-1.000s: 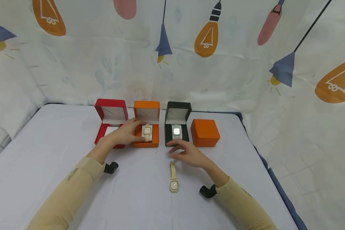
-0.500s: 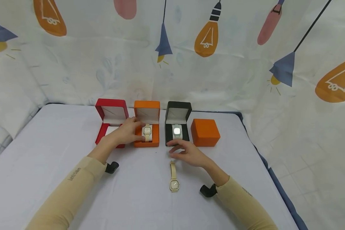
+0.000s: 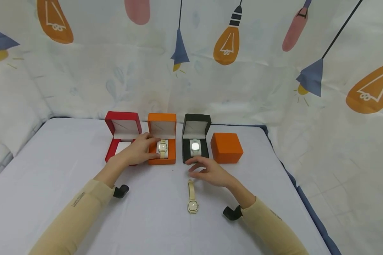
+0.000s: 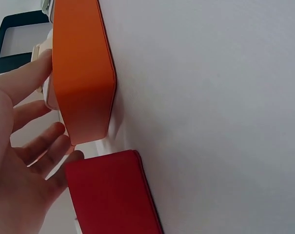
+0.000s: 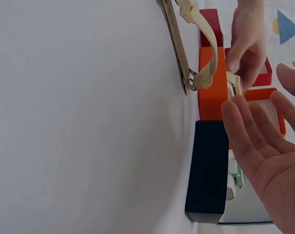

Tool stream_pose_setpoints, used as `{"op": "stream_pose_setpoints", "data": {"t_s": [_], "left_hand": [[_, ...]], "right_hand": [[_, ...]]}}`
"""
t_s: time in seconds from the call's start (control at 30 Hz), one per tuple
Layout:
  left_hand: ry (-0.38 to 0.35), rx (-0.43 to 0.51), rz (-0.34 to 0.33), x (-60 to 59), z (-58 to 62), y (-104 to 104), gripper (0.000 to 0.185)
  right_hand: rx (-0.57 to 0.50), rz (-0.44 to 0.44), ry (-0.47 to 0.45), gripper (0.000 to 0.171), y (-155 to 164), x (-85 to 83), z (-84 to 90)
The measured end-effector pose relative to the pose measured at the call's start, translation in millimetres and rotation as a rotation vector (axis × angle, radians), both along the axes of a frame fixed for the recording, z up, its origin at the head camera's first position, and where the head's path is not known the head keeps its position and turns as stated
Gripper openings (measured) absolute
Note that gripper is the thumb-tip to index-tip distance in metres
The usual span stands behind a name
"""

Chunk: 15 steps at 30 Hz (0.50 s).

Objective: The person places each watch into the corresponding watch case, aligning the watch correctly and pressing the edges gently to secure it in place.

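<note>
My left hand [image 3: 138, 148] reaches over the red box to the open orange box [image 3: 162, 161]. Its thumb and index finger lie at the two ends of a pale gold wristwatch [image 3: 162, 146], mounted on a white cushion in that box. In the left wrist view the other fingers of the left hand [image 4: 32, 161] are loosely spread; whether the fingertips press on the watch is unclear. My right hand [image 3: 212, 173] hovers with relaxed fingers in front of the open dark box [image 3: 186, 150], holding nothing. A second gold wristwatch [image 3: 193, 203] lies on the white cloth below it.
An open red box [image 3: 112, 150] with a white insert stands at left, partly hidden by my left arm. In the dark box sits a silvery wristwatch [image 3: 195, 146]. A closed orange box [image 3: 227, 148] stands to its right. A printed curtain [image 3: 258, 85] hangs behind the table.
The camera view shifts slightly. Both hands keep almost the same places, and the boxes and watches stay where they were.
</note>
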<state>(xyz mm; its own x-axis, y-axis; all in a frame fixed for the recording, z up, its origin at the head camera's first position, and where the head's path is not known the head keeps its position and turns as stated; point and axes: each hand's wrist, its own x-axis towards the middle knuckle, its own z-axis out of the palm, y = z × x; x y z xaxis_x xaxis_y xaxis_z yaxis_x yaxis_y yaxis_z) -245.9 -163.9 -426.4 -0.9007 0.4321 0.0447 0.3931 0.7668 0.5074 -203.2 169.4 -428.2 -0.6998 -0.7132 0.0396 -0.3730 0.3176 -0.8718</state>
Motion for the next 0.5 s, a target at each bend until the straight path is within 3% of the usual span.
{"op": "stream_pose_setpoints", "data": {"t_s": [0.5], "left_hand": [[0.039, 0.091, 0.005, 7.5, -0.7, -13.5, 0.054]], "right_hand": [[0.038, -0.014, 0.014, 0.041, 5.9, 3.7, -2.5]]}}
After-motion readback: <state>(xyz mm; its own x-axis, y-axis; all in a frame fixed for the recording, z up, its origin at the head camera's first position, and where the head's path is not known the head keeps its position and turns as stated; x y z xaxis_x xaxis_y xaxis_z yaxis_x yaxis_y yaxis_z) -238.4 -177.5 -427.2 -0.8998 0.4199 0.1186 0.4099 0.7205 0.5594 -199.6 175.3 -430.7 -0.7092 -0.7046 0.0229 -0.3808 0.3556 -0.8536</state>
